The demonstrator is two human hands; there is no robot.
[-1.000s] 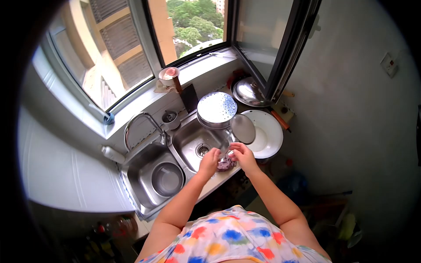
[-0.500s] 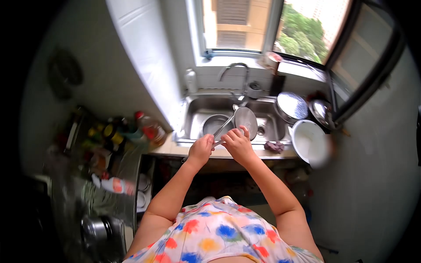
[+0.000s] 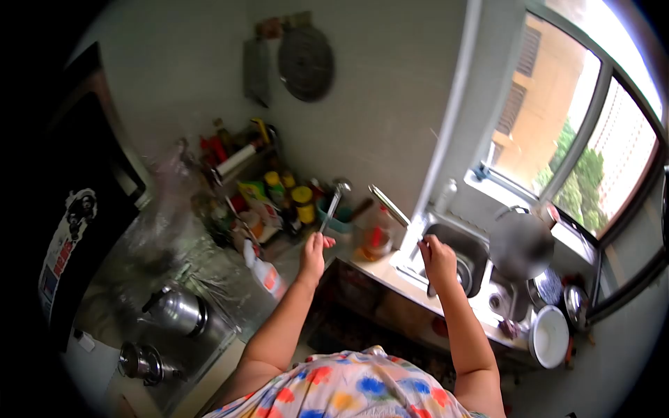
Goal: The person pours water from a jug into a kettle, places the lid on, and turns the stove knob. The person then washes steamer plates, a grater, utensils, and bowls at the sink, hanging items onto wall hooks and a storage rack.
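My left hand [image 3: 315,259] is closed around the handle of a metal ladle [image 3: 333,202], raised bowl up in front of the cluttered corner. My right hand [image 3: 439,261] is a fist in front of the sink [image 3: 403,265]; a dark handle end shows below it. To its right a round grey skimmer [image 3: 521,245] hangs in the air, smeared by motion; its handle's join to the fist is unclear. Up and left of that fist is a flat metal piece [image 3: 390,206], seen edge-on; whether the fist holds it I cannot tell.
A steel pot [image 3: 463,270] is in the left basin. A white bowl [image 3: 549,338] stands right of the sink. Jars, an oil bottle [image 3: 377,238] and a spray bottle [image 3: 263,270] crowd the corner. A kettle [image 3: 178,311] stands on the left counter.
My view has turned left. My hands, close together over the sink before, are now apart, with the ladle in my left hand and the skimmer off to the right.
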